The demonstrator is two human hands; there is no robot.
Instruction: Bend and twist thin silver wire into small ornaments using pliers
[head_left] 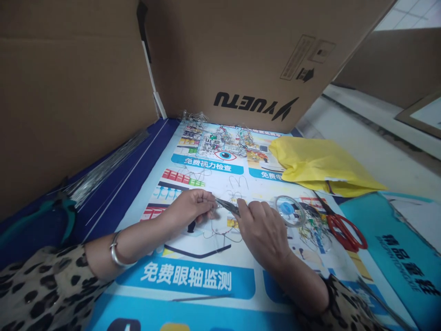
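Observation:
My right hand (263,232) is wrapped round a pair of slim-jawed pliers (228,206), whose handles are hidden in the palm. The jaws point left and meet the fingertips of my left hand (195,207). That hand is closed in a pinch on a thin wire (216,210), mostly covered by the fingers. Fine bent wire loops (223,236) show below and between both hands, over the printed sheet; whether they join the pinched piece I cannot tell. A round clear roll (290,225) lies just right of my right hand.
Red-handled scissors (346,232) and a yellow bag (320,161) lie at right, near a teal packet (403,248). Bundled straight wires (106,165) and teal-handled pliers (70,216) are at left. Tangled wire pieces (237,138) sit before the cardboard box (241,55).

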